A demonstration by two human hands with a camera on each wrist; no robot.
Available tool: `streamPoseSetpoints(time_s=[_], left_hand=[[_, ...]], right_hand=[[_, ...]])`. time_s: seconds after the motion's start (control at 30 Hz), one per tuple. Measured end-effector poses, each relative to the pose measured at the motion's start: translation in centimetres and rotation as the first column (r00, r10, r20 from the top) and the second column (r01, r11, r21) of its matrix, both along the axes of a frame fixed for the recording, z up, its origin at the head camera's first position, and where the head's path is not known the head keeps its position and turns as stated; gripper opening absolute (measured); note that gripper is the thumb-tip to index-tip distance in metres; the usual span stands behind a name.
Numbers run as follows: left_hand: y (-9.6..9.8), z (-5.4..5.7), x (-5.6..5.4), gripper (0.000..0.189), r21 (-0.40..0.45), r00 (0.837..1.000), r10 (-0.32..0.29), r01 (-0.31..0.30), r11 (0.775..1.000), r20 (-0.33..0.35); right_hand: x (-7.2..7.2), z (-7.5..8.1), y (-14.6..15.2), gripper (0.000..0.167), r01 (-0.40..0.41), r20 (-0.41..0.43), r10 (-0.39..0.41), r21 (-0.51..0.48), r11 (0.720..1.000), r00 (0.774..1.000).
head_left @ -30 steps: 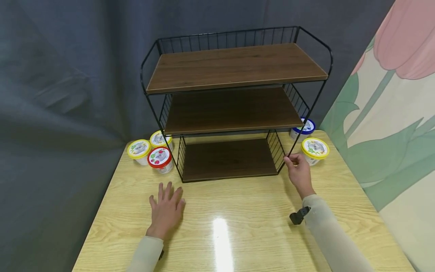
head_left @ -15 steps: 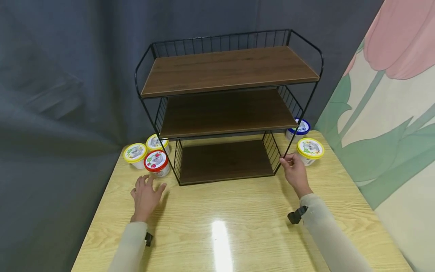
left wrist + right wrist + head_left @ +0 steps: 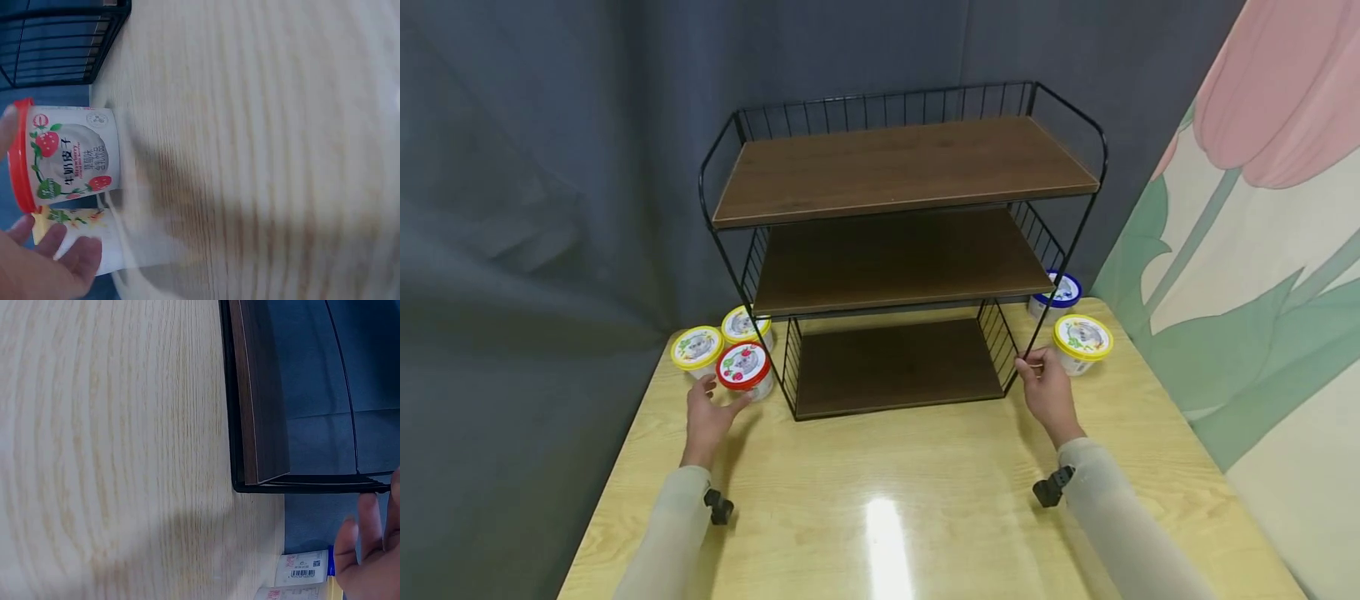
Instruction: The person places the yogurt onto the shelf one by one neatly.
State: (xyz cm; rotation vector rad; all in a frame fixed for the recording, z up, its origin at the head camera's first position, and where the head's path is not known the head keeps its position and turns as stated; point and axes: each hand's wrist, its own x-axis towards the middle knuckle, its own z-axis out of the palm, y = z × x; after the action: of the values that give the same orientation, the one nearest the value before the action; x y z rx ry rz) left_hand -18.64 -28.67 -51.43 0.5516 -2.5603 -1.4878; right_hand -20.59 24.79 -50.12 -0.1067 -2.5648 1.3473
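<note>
A strawberry milk tub [image 3: 743, 365] with a red lid stands left of a three-tier wire rack [image 3: 898, 171] with dark wooden shelves. My left hand [image 3: 706, 421] is around the near side of that tub, thumb on the right and fingers on the left. In the left wrist view the fingers are spread beside the red-lidded tub [image 3: 72, 156]; whether they touch it I cannot tell. My right hand [image 3: 1049, 396] pinches the rack's front right upright low down. In the right wrist view part of this hand [image 3: 375, 550] is cut off at the edge.
Two yellow-lidded tubs [image 3: 697, 347] stand close behind and left of the red one. Beyond the rack's right side are a yellow-lidded tub [image 3: 1081, 342] and a blue-lidded tub [image 3: 1060, 292]. A dark curtain [image 3: 587, 208] hangs behind the wooden table [image 3: 805, 500].
My left hand has lifted from the tabletop and moved forward and left to the red-lidded tub. The right hand keeps its hold on the upright. The head view has shifted slightly.
</note>
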Motion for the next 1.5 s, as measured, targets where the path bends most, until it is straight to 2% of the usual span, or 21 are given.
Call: streamPoseSetpoints(time_s=[0.13, 0.23, 0.43, 0.57, 0.73, 0.83, 0.93, 1.03, 1.1, 1.23, 1.33, 1.43, 1.5], left_hand=[[-0.3, -1.0, -0.6, 0.093, 0.080, 0.999, -0.017, 0.020, 0.997, -0.042], [-0.4, -1.4, -1.0, 0.095, 0.133, 0.997, -0.017, 0.027, 0.991, -0.073], [-0.7, -0.9, -1.5, 0.101, 0.205, 0.999, -0.024, 0.031, 0.978, -0.038], [-0.7, -0.3, -1.6, 0.101, 0.203, 0.999, -0.025, 0.030, 0.979, -0.024], [-0.5, 0.2, -1.7, 0.099, 0.216, 0.999, -0.033, 0.033, 0.976, 0.000], [-0.1, 0.3, -1.6, 0.099, 0.198, 1.000, -0.010, 0.009, 0.980, 0.005], [0.6, 0.3, -1.6, 0.098, 0.169, 0.998, 0.026, -0.017, 0.985, -0.053], [1.5, 0.3, -1.8, 0.094, 0.135, 0.988, 0.074, -0.056, 0.989, -0.135], [2.1, 0.1, -2.0, 0.092, 0.117, 0.982, 0.116, -0.099, 0.988, -0.150], [3.2, 0.0, -1.8, 0.095, 0.093, 0.973, 0.221, -0.214, 0.972, -0.069], [3.5, 0.1, -1.4, 0.099, 0.077, 0.966, 0.257, -0.256, 0.964, 0.000], [3.1, 0.3, -0.9, 0.105, 0.065, 0.972, 0.235, -0.237, 0.969, 0.026], [2.4, 0.4, -0.7, 0.107, 0.068, 0.983, 0.179, -0.181, 0.981, 0.027]], right_hand=[[0.4, -0.4, 0.0, 0.023, -0.002, 0.013, 0.002, -0.011, 1.000, 1.000], [0.5, -0.4, -0.1, 0.023, -0.006, 0.017, 0.006, -0.022, 1.000, 1.000], [0.4, -0.4, -0.3, 0.022, -0.011, 0.015, 0.011, -0.016, 1.000, 1.000], [0.4, -0.4, -0.4, 0.020, -0.017, -0.012, 0.016, -0.024, 1.000, 1.000], [0.3, -0.4, -0.5, 0.020, -0.011, -0.007, 0.011, -0.013, 1.000, 1.000], [0.2, -0.3, -0.5, 0.021, -0.019, -0.004, 0.019, -0.023, 1.000, 1.000], [0.1, -0.2, -0.4, 0.021, -0.023, -0.004, 0.023, -0.027, 0.999, 1.000], [0.1, -0.1, -0.2, 0.021, -0.011, 0.008, 0.011, -0.018, 1.000, 1.000], [0.1, 0.0, -0.1, 0.021, -0.003, 0.015, 0.004, -0.009, 1.000, 1.000], [-0.2, 0.3, 0.0, 0.020, -0.010, 0.005, 0.010, -0.008, 1.000, 1.000], [-0.3, 0.6, -0.1, 0.020, -0.034, 0.002, 0.034, -0.023, 0.999, 0.999], [-0.3, 0.7, -0.3, 0.020, -0.047, 0.022, 0.048, -0.034, 0.998, 0.999], [-0.2, 0.7, -0.3, 0.019, -0.050, 0.025, 0.051, -0.033, 0.998, 0.998]])
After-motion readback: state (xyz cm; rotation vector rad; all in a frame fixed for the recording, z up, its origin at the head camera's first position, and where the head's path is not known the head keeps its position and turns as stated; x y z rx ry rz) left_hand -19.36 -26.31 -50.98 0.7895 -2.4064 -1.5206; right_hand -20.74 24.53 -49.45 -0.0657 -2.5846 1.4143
